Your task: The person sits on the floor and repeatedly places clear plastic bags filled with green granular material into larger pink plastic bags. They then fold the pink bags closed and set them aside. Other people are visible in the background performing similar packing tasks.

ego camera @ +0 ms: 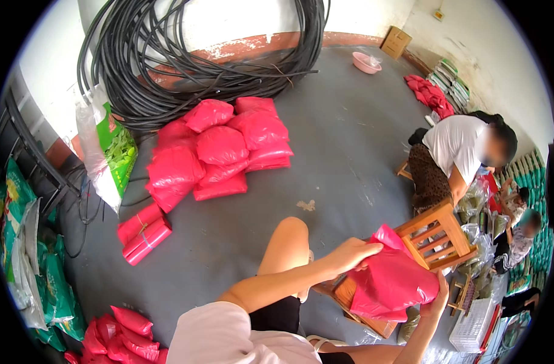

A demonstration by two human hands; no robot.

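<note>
A pink plastic bag [390,282] is held between both my hands, above the seat of a small wooden chair [434,236]. My left hand [356,255] pinches the bag's upper left edge between thumb and fingers. At its lower right corner, my right hand [435,295] grips the side, with part of the fingers hidden behind the plastic. The bag bulges somewhat; its contents cannot be seen. A clear bag with greenish contents [409,325] stands beside the chair seat, near my right forearm.
Filled pink bags [222,145] are stacked before a black cable coil [136,59]. Pink plastic rolls [147,241] lie nearer me, more pink bags [118,336] at lower left. A person [454,145] bends beyond the chair, others farther right. A white plastic basket [470,325] stands at right.
</note>
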